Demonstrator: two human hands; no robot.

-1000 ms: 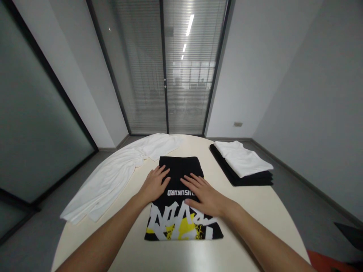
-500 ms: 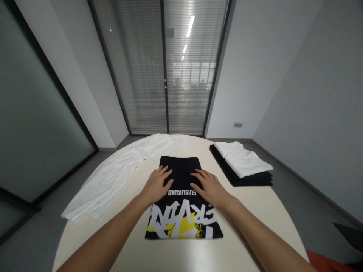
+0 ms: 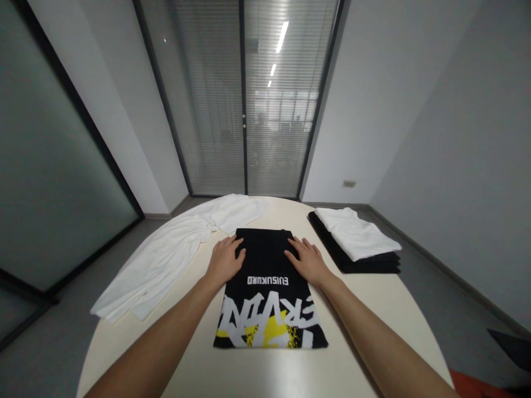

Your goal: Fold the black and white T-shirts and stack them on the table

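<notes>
Head view: black shirt [image 3: 265, 254] lay folded on the near middle of the table [image 3: 385, 342], print upside down to the wearer. Change over the last second: right hand [image 3: 307, 262] had slid outward off the print to the right edge; left hand [image 3: 224, 261] sat out at the left edge. White lettering [image 3: 267, 281] was now fully uncovered. My read: fabric was being smoothed outward, and the panel looked flat and fairly even.

Fingers: both sets loosely spread, thumbs out, tips resting on the shirt's side edges; nothing appeared gripped.

Containers: none seen, clothes sat straight on the table. To the right, a folded white garment [image 3: 357, 232] lay on top of folded black clothes [image 3: 369, 266]; count unclear. To the left, a white cloth [image 3: 166, 257] lay loose and wrinkled, its far part near the shirt's top corner.
</notes>
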